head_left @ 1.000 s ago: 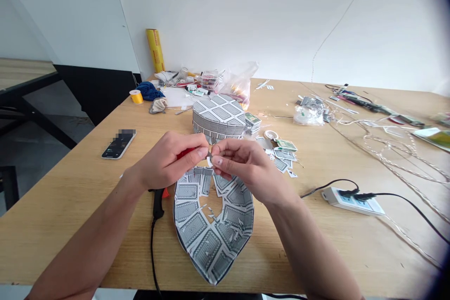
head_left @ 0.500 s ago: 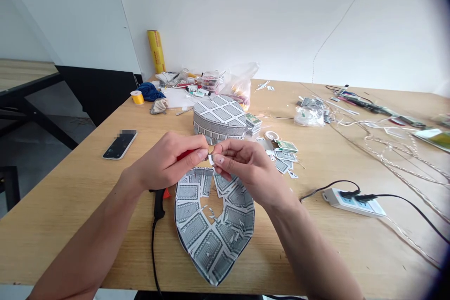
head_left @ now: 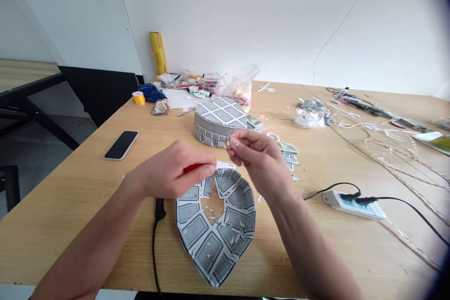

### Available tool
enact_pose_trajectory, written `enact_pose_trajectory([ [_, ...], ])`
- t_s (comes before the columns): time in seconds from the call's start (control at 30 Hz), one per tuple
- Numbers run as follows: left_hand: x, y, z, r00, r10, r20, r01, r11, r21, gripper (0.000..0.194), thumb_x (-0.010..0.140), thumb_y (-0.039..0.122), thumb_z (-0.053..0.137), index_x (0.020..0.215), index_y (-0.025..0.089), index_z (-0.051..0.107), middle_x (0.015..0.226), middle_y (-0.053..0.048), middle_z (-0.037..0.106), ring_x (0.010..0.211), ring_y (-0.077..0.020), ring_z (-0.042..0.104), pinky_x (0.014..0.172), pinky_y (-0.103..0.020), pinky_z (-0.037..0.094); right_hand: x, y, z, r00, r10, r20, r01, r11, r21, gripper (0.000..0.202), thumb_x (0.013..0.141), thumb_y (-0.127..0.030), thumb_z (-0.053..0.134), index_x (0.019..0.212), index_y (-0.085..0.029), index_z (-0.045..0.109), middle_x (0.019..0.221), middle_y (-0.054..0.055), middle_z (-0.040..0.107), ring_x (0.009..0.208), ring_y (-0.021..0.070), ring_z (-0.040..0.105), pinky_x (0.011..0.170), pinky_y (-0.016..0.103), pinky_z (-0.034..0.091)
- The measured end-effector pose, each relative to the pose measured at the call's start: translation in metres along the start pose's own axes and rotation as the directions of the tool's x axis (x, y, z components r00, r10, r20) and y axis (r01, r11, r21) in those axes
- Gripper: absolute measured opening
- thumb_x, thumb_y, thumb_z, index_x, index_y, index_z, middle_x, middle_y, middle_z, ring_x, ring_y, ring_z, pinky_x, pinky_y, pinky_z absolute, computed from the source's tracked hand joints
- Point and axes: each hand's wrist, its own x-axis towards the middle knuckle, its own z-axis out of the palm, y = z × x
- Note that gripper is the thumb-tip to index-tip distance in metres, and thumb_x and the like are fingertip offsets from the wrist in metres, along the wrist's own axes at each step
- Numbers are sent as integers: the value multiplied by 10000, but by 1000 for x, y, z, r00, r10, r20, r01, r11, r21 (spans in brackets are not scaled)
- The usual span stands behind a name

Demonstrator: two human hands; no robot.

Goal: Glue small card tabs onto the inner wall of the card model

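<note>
My left hand [head_left: 181,171] is closed above the far left rim of an open, leaf-shaped tray [head_left: 202,239] made of grey-backed playing cards. Red shows between its fingers, part of a red object whose kind is hidden. My right hand [head_left: 255,152] is raised to the right, thumb and forefinger pinched on a tiny pale piece [head_left: 228,141]. A white card strip [head_left: 225,165] shows beyond the tray, between the hands. Behind them stands a rounded, lidded box [head_left: 220,119] covered in the same cards. A black corded handle [head_left: 160,208] lies left of the tray.
A phone [head_left: 121,145] lies at the left. Loose cards [head_left: 289,157] and a tape roll [head_left: 273,137] are right of the box. A power strip [head_left: 353,205] with cords sits at the right. Bags, a yellow spool [head_left: 138,98] and a yellow roll [head_left: 158,53] are at the back.
My hands have come apart: the right has moved up and right with the tiny piece, while the left has shifted slightly right and down. The white strip beyond the tray now shows.
</note>
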Motion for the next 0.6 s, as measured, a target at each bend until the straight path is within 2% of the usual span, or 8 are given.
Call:
enact_pose_trajectory([
  [0.1, 0, 0, 0, 1000, 6, -9, -6, 1000, -29, 304, 1080, 191, 484, 780, 186, 535, 660, 54, 488, 600, -88, 412, 584, -269, 344, 1, -2, -3, 999, -36, -37, 36, 999, -20, 138, 895, -299, 870, 898, -193, 782, 755, 6, 716, 653, 98, 578, 578, 245, 427],
  [0.17, -2, -1, 0, 996, -29, -84, 25, 998, -50, 289, 1087, 191, 472, 813, 187, 563, 667, 51, 517, 590, -85, 433, 578, -259, 361, 0, -3, -1, 1000, -25, -9, 25, 999, -37, 137, 905, -304, 868, 909, -197, 783, 752, 6, 718, 669, 107, 597, 591, 251, 457],
  [0.33, -5, -1, -1, 953, -167, -254, 145, 984, -103, 287, 1115, 263, 462, 874, 194, 602, 643, 48, 556, 558, -90, 487, 552, -244, 393, -4, -3, 9, 999, 9, 42, -7, 998, -58, 202, 927, -283, 847, 1120, -236, 806, 798, 0, 743, 733, 128, 652, 629, 269, 510],
  [0.47, -5, 0, 1, 935, -195, -296, 175, 980, -95, 301, 1115, 291, 475, 851, 196, 585, 625, 47, 561, 540, -92, 481, 529, -242, 382, -6, -4, 12, 999, 17, 47, -13, 996, -85, 88, 908, -266, 845, 971, -218, 808, 785, 14, 761, 718, 138, 680, 619, 278, 531],
  [0.6, -4, 1, 3, 933, -197, -300, 181, 980, -82, 295, 1116, 281, 477, 862, 192, 599, 616, 56, 546, 526, -83, 461, 528, -241, 372, -6, -3, 12, 998, 44, 41, -43, 998, -39, 136, 846, -250, 905, 877, -202, 781, 834, 49, 808, 779, 171, 754, 610, 269, 555],
])
